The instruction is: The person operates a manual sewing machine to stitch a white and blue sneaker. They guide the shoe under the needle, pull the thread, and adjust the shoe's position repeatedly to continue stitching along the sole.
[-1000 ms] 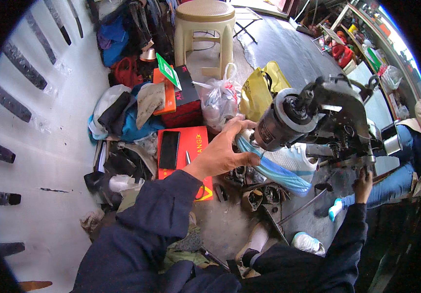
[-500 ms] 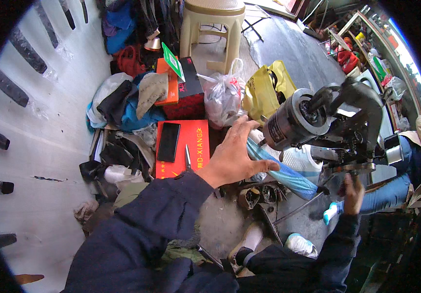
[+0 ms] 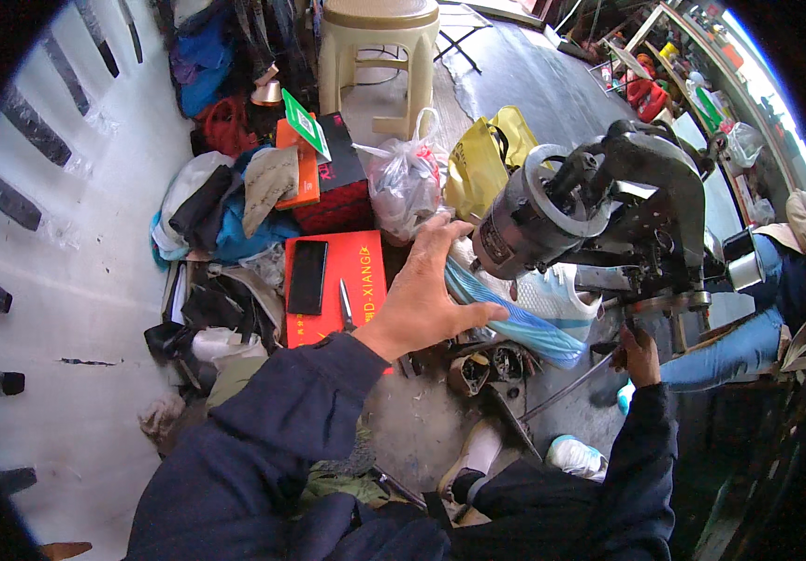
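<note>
A white mesh sneaker with a blue striped sole lies under the head of a dark metal shoe-sewing machine. My left hand grips the sneaker by its sole, thumb on the near side and fingers reaching round the far end. Part of the upper is covered by the machine's round drum. At the right, below the machine's wheel, my right hand is closed around what looks like the crank handle, mostly hidden by the fingers.
A red box left of my hand bears a black phone and a pointed metal tool. Bags, boxes and cloths lie beyond, before a beige stool. Another person's jeans-clad leg extends in from the right.
My right hand has swung leftward below the machine's wheel. The left hand keeps its grip on the sneaker, and the whole view has shifted slightly.
</note>
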